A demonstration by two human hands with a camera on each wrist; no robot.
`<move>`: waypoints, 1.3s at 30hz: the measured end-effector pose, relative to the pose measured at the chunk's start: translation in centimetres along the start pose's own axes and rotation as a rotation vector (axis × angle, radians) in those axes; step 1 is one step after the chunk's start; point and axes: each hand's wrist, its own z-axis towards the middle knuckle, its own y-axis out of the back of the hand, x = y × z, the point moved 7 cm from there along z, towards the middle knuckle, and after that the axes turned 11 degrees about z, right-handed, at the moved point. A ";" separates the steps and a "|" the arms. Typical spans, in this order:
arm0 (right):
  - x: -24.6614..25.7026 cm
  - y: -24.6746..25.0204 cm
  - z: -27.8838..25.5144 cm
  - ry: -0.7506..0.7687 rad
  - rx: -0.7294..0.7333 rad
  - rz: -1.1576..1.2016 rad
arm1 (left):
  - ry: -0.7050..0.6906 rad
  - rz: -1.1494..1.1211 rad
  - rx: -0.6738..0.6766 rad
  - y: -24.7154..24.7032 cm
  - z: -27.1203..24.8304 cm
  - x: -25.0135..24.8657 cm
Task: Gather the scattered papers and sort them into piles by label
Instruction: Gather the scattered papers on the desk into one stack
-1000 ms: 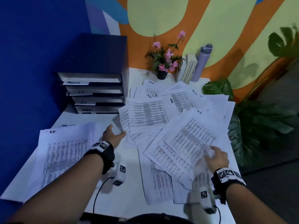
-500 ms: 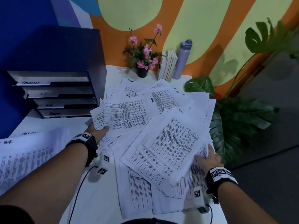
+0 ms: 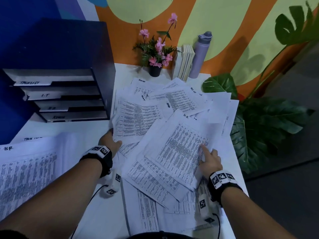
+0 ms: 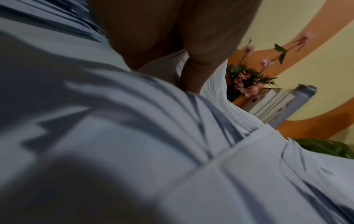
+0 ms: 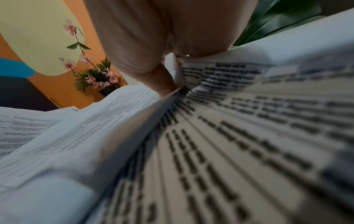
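Observation:
Printed sheets (image 3: pixel 172 135) lie fanned in a loose heap across the middle of the white table (image 3: pixel 96 128), with handwritten labels such as ADMIN, TASK LIST and H.R. My left hand (image 3: pixel 113 138) pinches the heap's left edge, thumb on top and fingers hidden beneath; the left wrist view shows paper (image 4: pixel 191 136) caught between thumb and fingers (image 4: pixel 193 75). My right hand (image 3: pixel 206 152) holds the right edge of the top H.R. sheet (image 3: pixel 179 144), thumb on the print and fingers under it. The right wrist view shows that sheet (image 5: pixel 114 113) lifted at the thumb.
A sorted pile (image 3: pixel 25 169) labelled HR lies at the left, over a TASK LIST sheet (image 3: pixel 32 138). A dark tray rack (image 3: pixel 60 97) with labelled slots stands at the back left. A flower pot (image 3: pixel 155 69), books (image 3: pixel 184 64) and a bottle (image 3: pixel 200 56) line the wall. Large leaves (image 3: pixel 259 126) overhang the table's right edge.
My left hand has moved right from the table beside the HR pile and taken hold of the heap's left edge. My right hand has slid up the H.R. sheet's right edge.

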 end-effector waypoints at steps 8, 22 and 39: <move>-1.3 -0.3 -4.2 -0.031 0.073 -0.080 | 0.060 -0.038 0.103 -1.6 -6.8 3.2; 0.6 -3.0 -10.4 0.135 0.088 0.166 | 0.152 0.240 -0.229 1.9 -14.4 7.6; 0.7 -3.4 -10.6 -0.226 0.020 0.450 | -0.074 0.021 0.464 -5.9 -14.3 3.1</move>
